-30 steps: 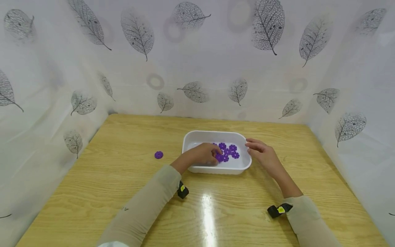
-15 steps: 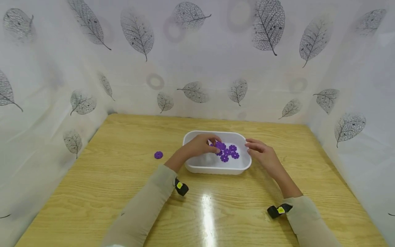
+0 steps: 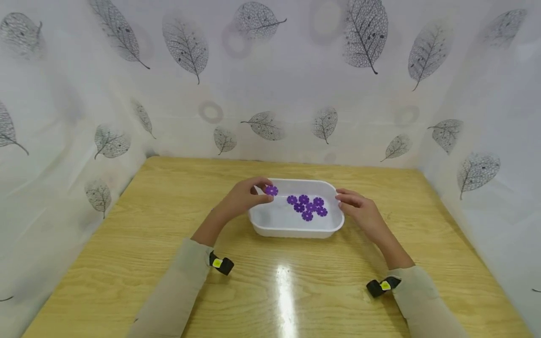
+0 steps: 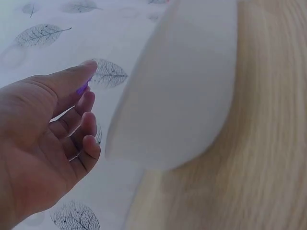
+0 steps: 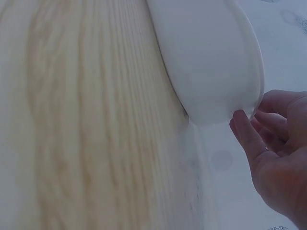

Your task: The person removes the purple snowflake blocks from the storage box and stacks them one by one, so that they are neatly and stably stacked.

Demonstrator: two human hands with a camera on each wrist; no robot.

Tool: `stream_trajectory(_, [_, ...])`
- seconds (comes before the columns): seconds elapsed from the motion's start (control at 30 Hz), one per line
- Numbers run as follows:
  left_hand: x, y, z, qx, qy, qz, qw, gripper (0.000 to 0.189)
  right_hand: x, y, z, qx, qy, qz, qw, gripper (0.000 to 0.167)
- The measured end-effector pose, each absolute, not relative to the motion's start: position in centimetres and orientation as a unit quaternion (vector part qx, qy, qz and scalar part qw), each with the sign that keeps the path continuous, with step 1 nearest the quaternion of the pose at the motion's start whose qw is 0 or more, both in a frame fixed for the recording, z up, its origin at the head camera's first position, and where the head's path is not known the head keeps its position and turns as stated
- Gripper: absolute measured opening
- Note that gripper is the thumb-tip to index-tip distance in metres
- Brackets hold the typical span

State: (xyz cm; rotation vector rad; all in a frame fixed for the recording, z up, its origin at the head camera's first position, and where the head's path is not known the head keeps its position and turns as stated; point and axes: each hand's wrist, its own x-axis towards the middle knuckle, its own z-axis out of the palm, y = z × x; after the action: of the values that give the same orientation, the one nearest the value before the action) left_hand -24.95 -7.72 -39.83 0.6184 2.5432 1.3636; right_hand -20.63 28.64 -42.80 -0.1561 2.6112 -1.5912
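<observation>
Purple disc [image 3: 272,190] pinched, left fingers [image 4: 86,101] | right fingers [image 5: 248,136] touching tray [image 3: 274,218] | head only: seven discs [image 3: 311,207]

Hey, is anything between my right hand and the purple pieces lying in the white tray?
Yes: the right-end wall of the white tray. Your right hand is outside it; the purple pieces lie inside.

The wooden bench [image 3: 329,281] shows one bright reflection [image 3: 285,300]; behind it and at both sides is pale sheeting [image 3: 287,70] with printed leaves [image 3: 367,35].
</observation>
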Motion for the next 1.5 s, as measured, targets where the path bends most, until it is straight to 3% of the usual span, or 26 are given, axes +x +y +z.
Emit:
stream_trajectory(0.47, [-24.5, -13.0, -41.1, 0.155, 0.867, 0.467, 0.072, 0.043, -20.6, 28.8, -42.9, -0.057, 0.835, -0.546, 0.042, 0.043])
stream_trajectory(0.7, [-24.5, -15.2, -42.2, 0.127, 0.873, 0.463, 0.09, 0.05, -20.6, 28.7, -42.8, -0.05, 0.834, -0.548, 0.037, 0.042])
stream_trajectory(1.5, [-23.7, -20.9, -44.8, 0.136, 0.899, 0.394, 0.132, 0.043, -20.6, 28.7, -42.9, -0.049, 0.833, -0.55, 0.046, 0.043])
